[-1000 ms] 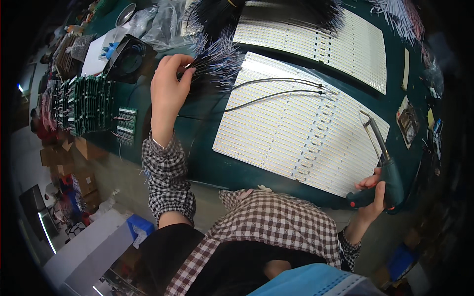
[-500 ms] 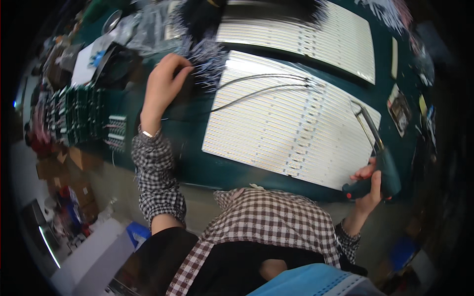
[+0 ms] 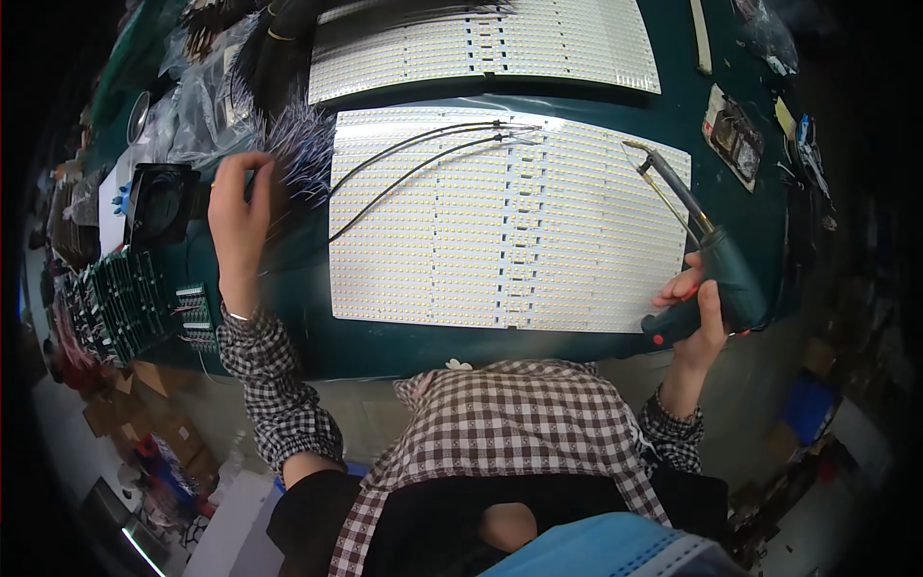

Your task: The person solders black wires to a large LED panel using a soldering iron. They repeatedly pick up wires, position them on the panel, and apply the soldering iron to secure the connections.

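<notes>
Nearest to me, the worker wears a light blue mask and a brown-and-white checked apron, with cardboard boxes down on the floor to the left. At the right, the right hand has its fingers wrapped round the handle of a dark green soldering gun; the gun's metal end points far and left over the right part of a white panel, and I can't tell whether it touches. That panel lies flat on the dark green table, dotted with rows of small yellowish lights. At the left stand a row of green circuit boards and, just beside it, a smaller board group.

Two black wires curve over the panel's far left part, their pale ends by the far end of its middle column. The left hand is raised left of the panel, thumb and forefinger bent towards a bundle of wires; whether they pinch one, I can't tell. A black square frame sits left of that hand. Farther off are a flat packet at the right, clear plastic bags at the left, and a second white panel.
</notes>
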Available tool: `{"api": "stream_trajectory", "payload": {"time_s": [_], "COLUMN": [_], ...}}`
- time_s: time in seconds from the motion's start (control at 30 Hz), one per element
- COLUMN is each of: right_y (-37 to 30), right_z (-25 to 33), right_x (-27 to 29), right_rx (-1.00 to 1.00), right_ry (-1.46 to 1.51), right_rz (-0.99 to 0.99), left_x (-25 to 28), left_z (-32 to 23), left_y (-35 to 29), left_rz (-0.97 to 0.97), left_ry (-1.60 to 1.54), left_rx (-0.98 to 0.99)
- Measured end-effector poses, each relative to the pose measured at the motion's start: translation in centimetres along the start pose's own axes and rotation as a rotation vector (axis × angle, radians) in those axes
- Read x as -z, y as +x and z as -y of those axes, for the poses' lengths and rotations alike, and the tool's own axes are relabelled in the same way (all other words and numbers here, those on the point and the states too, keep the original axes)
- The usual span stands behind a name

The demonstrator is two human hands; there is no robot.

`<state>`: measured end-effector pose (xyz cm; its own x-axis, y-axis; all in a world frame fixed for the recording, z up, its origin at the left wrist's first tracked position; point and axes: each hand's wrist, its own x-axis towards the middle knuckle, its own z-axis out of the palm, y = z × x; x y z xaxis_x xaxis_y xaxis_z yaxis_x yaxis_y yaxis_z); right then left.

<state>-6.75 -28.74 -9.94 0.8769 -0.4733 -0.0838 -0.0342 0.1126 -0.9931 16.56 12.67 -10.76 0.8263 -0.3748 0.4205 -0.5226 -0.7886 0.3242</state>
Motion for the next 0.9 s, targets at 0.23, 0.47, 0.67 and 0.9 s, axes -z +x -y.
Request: {"api": "stream_trajectory", "payload": {"time_s": [0.23, 0.47, 0.67, 0.9], "right_y": [0.3, 0.2, -0.2, 0.3], "right_z": [0.0, 0.4, 0.1, 0.1], "right_x": [-0.3, -0.6, -0.3, -0.6], "right_rx": [-0.012, -0.025, -0.036, -0.089], "right_ry": [0.052, 0.095, 0.173, 0.045], "right_rz": [-0.047, 0.018, 0.000, -0.001], "left_x": [1.1, -4.3, -8.9, -9.2], "left_z": [-4.7, -14.4, -15.2, -15.7], "left_y": [1.8, 5.0, 5.5, 5.3], "left_rz": [-0.140, 0.412, 0.498, 0.471], "left_ry": [-0.445, -0.649, -0.549, -0.463], "left_rx": [0.127, -0.063, -0.123, -0.086]}}
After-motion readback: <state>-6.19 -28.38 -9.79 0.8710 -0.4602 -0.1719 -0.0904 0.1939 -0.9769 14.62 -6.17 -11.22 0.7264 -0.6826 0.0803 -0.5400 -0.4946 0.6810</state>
